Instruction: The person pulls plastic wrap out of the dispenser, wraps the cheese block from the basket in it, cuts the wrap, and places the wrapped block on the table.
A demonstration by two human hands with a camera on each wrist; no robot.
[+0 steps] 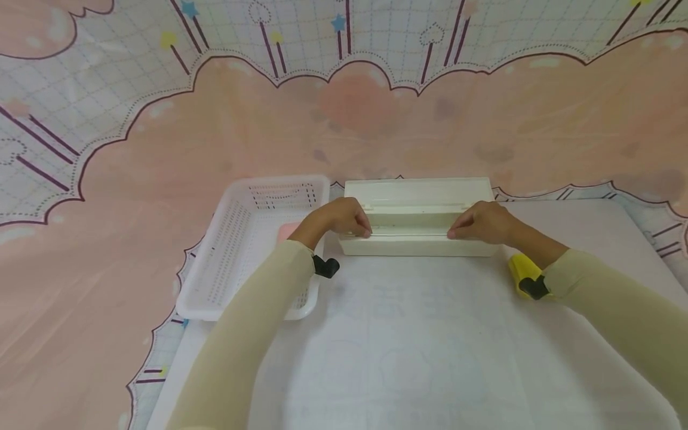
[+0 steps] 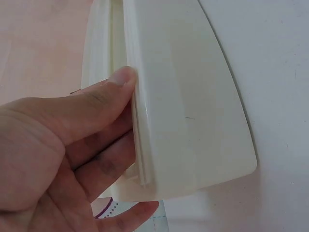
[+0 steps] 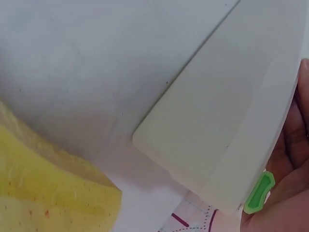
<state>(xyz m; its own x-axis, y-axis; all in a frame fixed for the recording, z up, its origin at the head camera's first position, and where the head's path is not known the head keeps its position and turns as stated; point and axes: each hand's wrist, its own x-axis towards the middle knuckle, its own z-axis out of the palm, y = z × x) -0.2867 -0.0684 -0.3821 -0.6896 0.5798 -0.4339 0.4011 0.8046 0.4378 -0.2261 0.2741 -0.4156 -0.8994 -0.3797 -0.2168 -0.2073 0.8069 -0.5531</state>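
Observation:
A long cream plastic box, which looks like a cling film dispenser, lies across the far part of the table with its hinged lid raised. At its left end my left hand pinches the front rim; in the left wrist view the thumb presses near a narrow strip along that edge, with other fingers behind it. At the right end my right hand holds the same rim between thumb and fingers. A small green slider sits on the edge beside the right hand, whose fingertips are cut off in that view.
To the left stands a white perforated basket with a pink item inside, partly behind my left wrist. A yellow curved object lies under my right wrist. White covering spreads over the table; cloud-patterned cloth hangs behind.

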